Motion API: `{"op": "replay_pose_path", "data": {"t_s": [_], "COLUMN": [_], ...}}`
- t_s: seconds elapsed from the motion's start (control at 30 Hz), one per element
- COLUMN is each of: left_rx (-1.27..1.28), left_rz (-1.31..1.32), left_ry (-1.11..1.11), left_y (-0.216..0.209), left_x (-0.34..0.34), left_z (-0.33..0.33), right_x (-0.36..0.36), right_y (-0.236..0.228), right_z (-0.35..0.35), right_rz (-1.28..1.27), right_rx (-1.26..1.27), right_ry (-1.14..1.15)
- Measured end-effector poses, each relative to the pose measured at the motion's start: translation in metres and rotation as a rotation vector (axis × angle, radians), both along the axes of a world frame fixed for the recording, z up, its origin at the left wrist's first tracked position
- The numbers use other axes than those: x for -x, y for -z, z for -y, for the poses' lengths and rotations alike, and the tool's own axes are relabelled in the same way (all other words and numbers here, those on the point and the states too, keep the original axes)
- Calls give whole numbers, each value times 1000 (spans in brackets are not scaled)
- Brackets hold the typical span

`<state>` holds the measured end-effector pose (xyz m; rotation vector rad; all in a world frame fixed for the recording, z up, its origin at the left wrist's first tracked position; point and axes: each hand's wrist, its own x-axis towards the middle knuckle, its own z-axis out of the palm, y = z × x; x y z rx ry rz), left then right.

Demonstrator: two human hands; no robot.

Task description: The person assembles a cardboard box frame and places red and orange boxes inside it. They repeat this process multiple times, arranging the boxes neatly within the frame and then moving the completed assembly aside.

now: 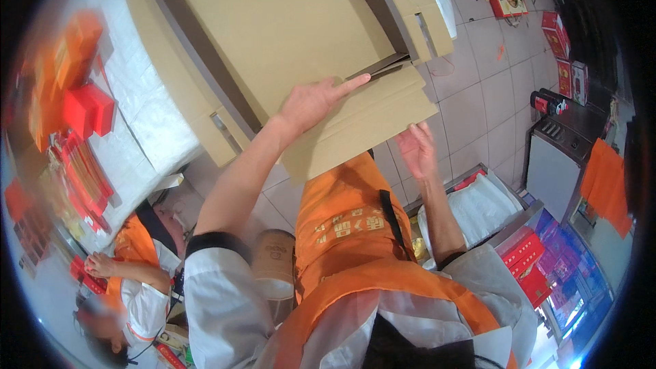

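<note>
A large brown cardboard box [287,7] with dark inner walls lies in front of me, its near flap [355,119] folded outward toward my body. Across the crease at the top of that flap rests my left hand [311,104], its index finger stretched along the dark edge near the right corner. My right hand [418,150] is beside the flap's lower right corner, fingers extended and fingertips at or very near the edge; contact is hard to judge. Neither hand grips anything that I can see. The side panels have slots, one of them the left slot [229,131].
A white-covered table [147,106] carries red boxes [89,109] and orange packages at left. A seated person [140,280] handles something red at lower left. A brown round container [273,263] stands by my left side. Red cartons [555,34] and a cabinet [553,164] line the right.
</note>
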<state>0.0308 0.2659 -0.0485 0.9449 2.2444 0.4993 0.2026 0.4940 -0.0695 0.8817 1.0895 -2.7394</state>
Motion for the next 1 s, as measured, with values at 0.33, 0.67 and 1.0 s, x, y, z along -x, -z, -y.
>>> {"op": "replay_pose_path", "data": {"t_s": [0.33,0.67,1.0], "left_rx": [-228,-102,156], "left_rz": [422,-154,-649], "left_ry": [-56,-814,-650], "left_y": [28,-25,26], "left_x": [26,-11,-57], "left_z": [22,51,14], "right_x": [155,175,194], "right_y": [-35,-19,-22], "right_z": [12,8,15], "right_rz": [-905,-700,-676], "right_rx": [-2027,-2006,-1935], "right_ry": [-890,-1196,-1307]}}
